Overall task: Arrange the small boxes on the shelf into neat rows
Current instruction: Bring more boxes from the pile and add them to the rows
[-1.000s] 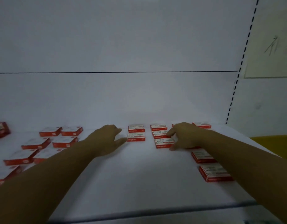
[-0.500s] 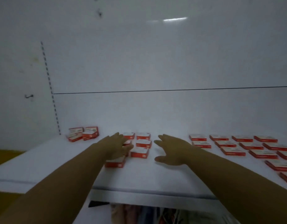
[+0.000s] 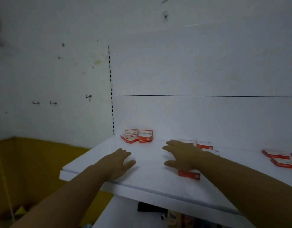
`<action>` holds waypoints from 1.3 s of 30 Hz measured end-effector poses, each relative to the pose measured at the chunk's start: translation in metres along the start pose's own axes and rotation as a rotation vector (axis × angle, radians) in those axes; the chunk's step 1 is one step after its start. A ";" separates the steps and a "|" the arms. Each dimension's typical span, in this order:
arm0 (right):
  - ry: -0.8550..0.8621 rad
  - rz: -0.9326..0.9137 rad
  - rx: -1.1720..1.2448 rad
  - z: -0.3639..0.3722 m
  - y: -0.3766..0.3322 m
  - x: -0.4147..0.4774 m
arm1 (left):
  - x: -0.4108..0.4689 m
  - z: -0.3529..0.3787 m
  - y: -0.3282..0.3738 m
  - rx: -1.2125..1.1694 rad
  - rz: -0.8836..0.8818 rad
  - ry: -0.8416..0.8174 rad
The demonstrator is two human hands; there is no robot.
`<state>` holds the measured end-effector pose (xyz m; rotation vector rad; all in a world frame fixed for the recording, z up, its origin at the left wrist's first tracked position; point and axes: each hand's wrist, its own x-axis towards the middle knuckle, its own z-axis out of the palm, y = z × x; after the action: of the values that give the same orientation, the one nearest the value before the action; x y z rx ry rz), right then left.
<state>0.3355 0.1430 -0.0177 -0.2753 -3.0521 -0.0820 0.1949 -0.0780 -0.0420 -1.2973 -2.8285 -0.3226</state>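
- The landmark is the heap of small boxes (image 3: 136, 136) at the back left corner of the white shelf (image 3: 152, 178), just right of the dashed upright (image 3: 111, 89). Several red-and-white boxes lie there leaning and overlapping, none squared to another.
- The left hand (image 3: 116, 162) lies in front of the heap and a little to its left, near the shelf's front edge. Its fingers are spread flat, palm down, and it holds nothing.
- The right hand (image 3: 181, 156) is to the right of the heap and somewhat nearer the front. Its fingers are also stretched out and loosely splayed toward the heap, gripping nothing.
- A red box (image 3: 189, 174) shows from under the right wrist; whether the wrist rests on it I cannot tell, since the view there is blurred.
- Further right of the heap, behind the right hand, sits another box (image 3: 204, 144). Well apart at the far right lie flat boxes (image 3: 275, 155) that already look set in order.
- Judged from this, the step in hand is the reach toward the untidy heap, the one cluster that breaks the pattern.
- The next move probably calls for both hands to close round the heap, draw it forward, then lay each box flat and square in line with the ordered ones.
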 end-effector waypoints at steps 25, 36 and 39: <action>0.335 0.146 -0.063 0.045 0.032 0.248 | 0.245 0.019 -0.124 -0.402 -0.020 0.333; 0.485 0.293 0.099 0.034 0.014 0.248 | 0.266 0.019 -0.144 -0.575 0.113 0.350; 0.597 0.302 0.180 0.025 0.009 0.241 | 0.265 0.009 -0.152 -0.689 0.156 0.381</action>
<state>0.0987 0.1959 -0.0224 -0.5748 -2.3797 0.1091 -0.0922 0.0256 -0.0521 -1.3264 -2.3407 -1.4516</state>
